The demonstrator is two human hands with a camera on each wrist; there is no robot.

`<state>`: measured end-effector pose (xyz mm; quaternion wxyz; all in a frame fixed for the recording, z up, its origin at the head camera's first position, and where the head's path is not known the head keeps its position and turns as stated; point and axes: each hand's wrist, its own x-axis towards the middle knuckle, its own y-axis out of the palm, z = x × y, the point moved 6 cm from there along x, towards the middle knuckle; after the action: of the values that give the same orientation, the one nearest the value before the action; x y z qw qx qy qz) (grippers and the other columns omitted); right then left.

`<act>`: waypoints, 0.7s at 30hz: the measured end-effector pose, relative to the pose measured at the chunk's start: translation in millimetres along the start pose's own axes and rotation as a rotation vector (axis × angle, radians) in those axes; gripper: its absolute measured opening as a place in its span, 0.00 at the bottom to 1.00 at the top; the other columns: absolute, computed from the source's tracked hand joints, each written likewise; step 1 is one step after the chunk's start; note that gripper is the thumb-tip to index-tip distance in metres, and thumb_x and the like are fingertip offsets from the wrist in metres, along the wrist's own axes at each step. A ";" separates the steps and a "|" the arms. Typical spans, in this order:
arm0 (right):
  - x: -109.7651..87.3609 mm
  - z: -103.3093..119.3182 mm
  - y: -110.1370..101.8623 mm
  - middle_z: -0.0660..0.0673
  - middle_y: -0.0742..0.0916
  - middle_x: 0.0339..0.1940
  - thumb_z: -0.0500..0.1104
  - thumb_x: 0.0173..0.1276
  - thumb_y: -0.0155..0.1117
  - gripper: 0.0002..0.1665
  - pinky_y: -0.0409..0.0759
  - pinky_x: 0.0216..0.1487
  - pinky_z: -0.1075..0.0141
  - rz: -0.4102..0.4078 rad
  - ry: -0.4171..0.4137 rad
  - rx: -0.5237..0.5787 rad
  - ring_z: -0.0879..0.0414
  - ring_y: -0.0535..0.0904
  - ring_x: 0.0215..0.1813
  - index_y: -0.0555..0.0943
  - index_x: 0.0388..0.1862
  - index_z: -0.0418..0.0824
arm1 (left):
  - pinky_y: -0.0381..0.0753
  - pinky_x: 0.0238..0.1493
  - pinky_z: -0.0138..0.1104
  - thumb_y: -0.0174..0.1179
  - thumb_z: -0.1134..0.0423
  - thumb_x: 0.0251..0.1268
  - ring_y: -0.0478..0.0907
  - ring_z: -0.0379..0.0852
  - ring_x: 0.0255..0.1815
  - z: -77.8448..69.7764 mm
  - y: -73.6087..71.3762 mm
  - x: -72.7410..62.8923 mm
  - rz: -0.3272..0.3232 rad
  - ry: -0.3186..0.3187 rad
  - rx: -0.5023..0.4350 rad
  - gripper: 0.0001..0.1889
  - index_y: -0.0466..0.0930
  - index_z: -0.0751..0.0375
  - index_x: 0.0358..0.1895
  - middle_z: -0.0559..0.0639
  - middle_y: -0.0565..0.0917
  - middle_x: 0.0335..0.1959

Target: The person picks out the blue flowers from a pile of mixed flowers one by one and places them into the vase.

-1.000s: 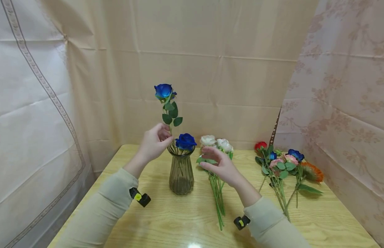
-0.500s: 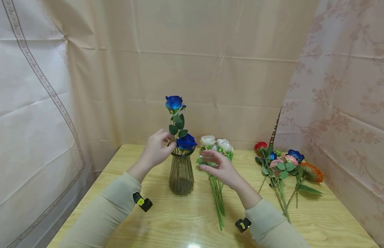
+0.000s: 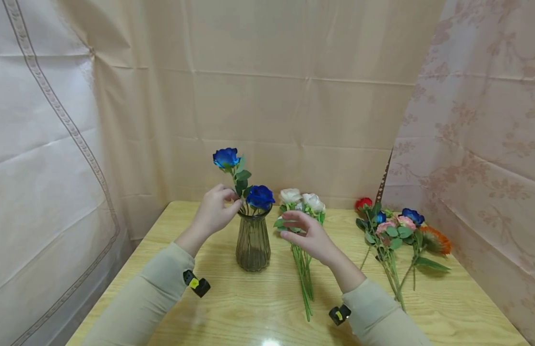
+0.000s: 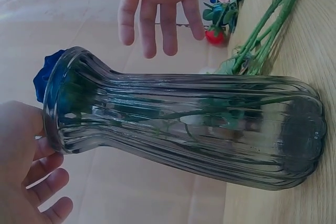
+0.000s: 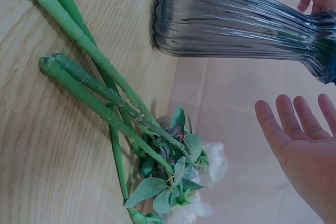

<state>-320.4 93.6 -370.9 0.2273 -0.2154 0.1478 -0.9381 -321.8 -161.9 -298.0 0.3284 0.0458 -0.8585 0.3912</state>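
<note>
A ribbed smoky glass vase (image 3: 253,242) stands upright on the table with a dark blue rose (image 3: 260,197) at its mouth. My left hand (image 3: 215,210) is at the left of the vase's rim, thumb and forefinger pinching the leafy stem of a second, taller blue rose (image 3: 226,158), whose head leans left above the hand. Part of that stem is hidden by the fingers. In the left wrist view, the left fingers (image 4: 47,174) curl beside the glass rim. To the right of the vase, my right hand (image 3: 308,238) hovers with relaxed, parted fingers and holds nothing.
White roses (image 3: 312,203) with long green stems (image 3: 303,274) lie on the wooden table (image 3: 233,312) right of the vase, partly under the right hand. Farther right lies a mixed bunch: a red rose (image 3: 363,204), pink roses (image 3: 406,222), a blue rose (image 3: 412,216) and an orange flower (image 3: 435,240).
The taller blue rose has come down toward the vase, swinging right and then tilting left. The left hand has lowered slightly to the rim. The right hand has barely moved.
</note>
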 end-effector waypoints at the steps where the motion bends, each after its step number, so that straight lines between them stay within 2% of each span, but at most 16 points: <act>1: -0.2 0.4 -0.3 0.45 0.78 0.68 0.46 0.74 0.68 0.28 0.83 0.57 0.53 -0.001 0.000 0.002 0.43 0.76 0.66 0.73 0.71 0.49 | 0.82 0.40 0.45 0.67 0.62 0.67 0.79 0.53 0.43 0.4 -0.3 -0.1 -0.002 -0.003 -0.004 0.07 0.87 0.61 0.34 0.53 0.82 0.41; 7: 1.3 5.8 -4.0 0.43 0.79 0.66 0.44 0.73 0.68 0.28 0.79 0.62 0.46 -0.017 -0.028 0.009 0.39 0.75 0.67 0.74 0.70 0.46 | 0.83 0.37 0.43 0.66 0.63 0.67 0.79 0.51 0.42 2.5 -4.6 -1.1 -0.023 -0.005 -0.019 0.06 0.85 0.60 0.33 0.52 0.83 0.41; 11: 3.3 12.8 -9.4 0.45 0.79 0.66 0.44 0.73 0.69 0.29 0.76 0.64 0.43 -0.029 -0.040 -0.006 0.40 0.75 0.67 0.73 0.70 0.45 | 0.83 0.36 0.42 0.65 0.63 0.68 0.79 0.50 0.40 1.7 -9.7 -1.0 -0.046 0.014 -0.036 0.06 0.84 0.59 0.33 0.51 0.83 0.39; 17: 4.9 29.9 -19.6 0.44 0.78 0.66 0.42 0.73 0.68 0.29 0.75 0.66 0.43 -0.043 -0.076 -0.020 0.41 0.74 0.67 0.73 0.70 0.44 | 0.81 0.38 0.43 0.65 0.62 0.70 0.79 0.49 0.39 -3.7 -21.9 0.3 -0.084 0.030 -0.062 0.05 0.85 0.59 0.35 0.50 0.84 0.39; 21: 4.6 43.2 -26.5 0.45 0.78 0.65 0.40 0.73 0.68 0.27 0.76 0.65 0.48 -0.050 -0.119 -0.037 0.43 0.74 0.67 0.74 0.69 0.43 | 0.81 0.37 0.42 0.65 0.61 0.70 0.79 0.48 0.38 -7.5 -30.4 -0.9 -0.109 0.030 -0.088 0.06 0.84 0.59 0.37 0.50 0.84 0.39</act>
<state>-313.3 106.2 -322.1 0.2080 -0.2786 0.1458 -0.9262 -307.0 -177.8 -275.5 0.3639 0.0721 -0.8661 0.3350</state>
